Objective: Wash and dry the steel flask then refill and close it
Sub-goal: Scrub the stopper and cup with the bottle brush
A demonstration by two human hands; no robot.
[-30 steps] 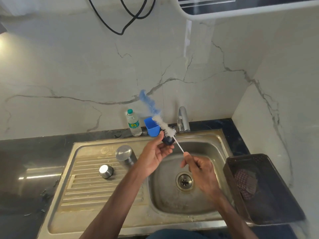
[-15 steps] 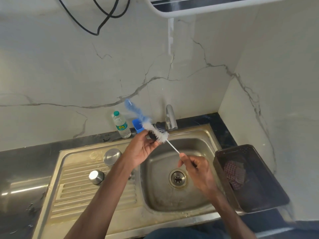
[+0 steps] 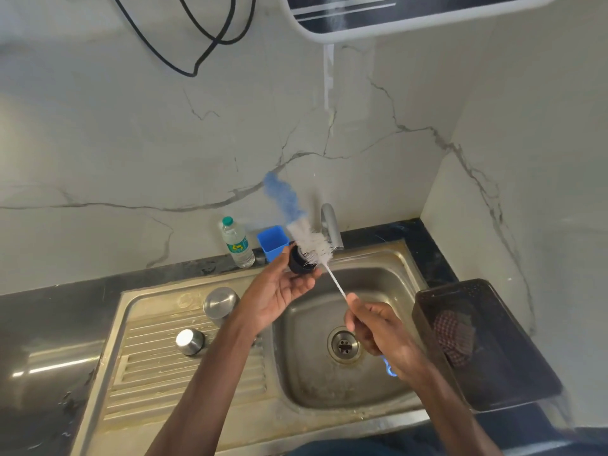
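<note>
A stainless steel sink (image 3: 306,383) set in a dark stone table (image 3: 49,317) holds only a wet film around its drain. At its right edge, a dark rectangular plastic basket (image 3: 513,376) contains a crumpled checked cloth (image 3: 454,337). The brushed steel flask (image 3: 221,301) stands upright on the ribbed drainboard just left of the basin, a closed rounded end uppermost and its body partly hidden by the left forearm. A clear plastic water bottle with a green cap (image 3: 237,245) and an open blue plastic cup (image 3: 273,243) stand side by side at the back wall. A small domed steel cap (image 3: 190,341) sits on the drainboard near the flask. Over the basin, the left hand (image 3: 279,297) grips a round black flask lid (image 3: 297,263). The right hand (image 3: 378,330) pinches the wire stem of a white-and-blue bottle brush (image 3: 312,243), whose white bristles touch the lid.
</note>
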